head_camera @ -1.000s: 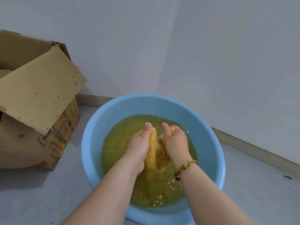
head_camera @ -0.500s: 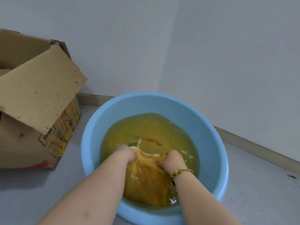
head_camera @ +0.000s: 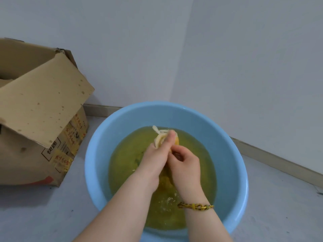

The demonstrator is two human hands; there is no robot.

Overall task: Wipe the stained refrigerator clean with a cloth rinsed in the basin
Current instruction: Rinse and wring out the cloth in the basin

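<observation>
Your left hand (head_camera: 155,159) and your right hand (head_camera: 185,165) are both wrapped tight around the soft yellow-orange cloth (head_camera: 160,137) with a pale cream edge. The fingers of each hand are curled round it, and the two hands touch each other. The cloth is bunched up into a thick roll, which is a good shape for squeezing. The left hand holds the top part, where the pale edge sticks out past your thumb. The right hand holds the part just under it. The low end of the cloth hangs down between your wrists toward the water. I cannot tell if it dips in.

You hold the cloth right over the middle of the round light-blue plastic basin (head_camera: 174,114), which sits on the grey floor (head_camera: 52,215) near the corner of the walls. I think that is so the drips fall back in and not on the floor. Little splashes show under your hands. The water (head_camera: 125,163) in the basin is yellow-green and cloudy.

A braided yellow bracelet (head_camera: 194,205) is on your right wrist, just above the water, so it may get wet. A brown cardboard box (head_camera: 40,109) with open flaps stands to the left, close to the basin but not touching it.

The refrigerator is not in view. I think this is the rinse step, and the wiping comes after.
</observation>
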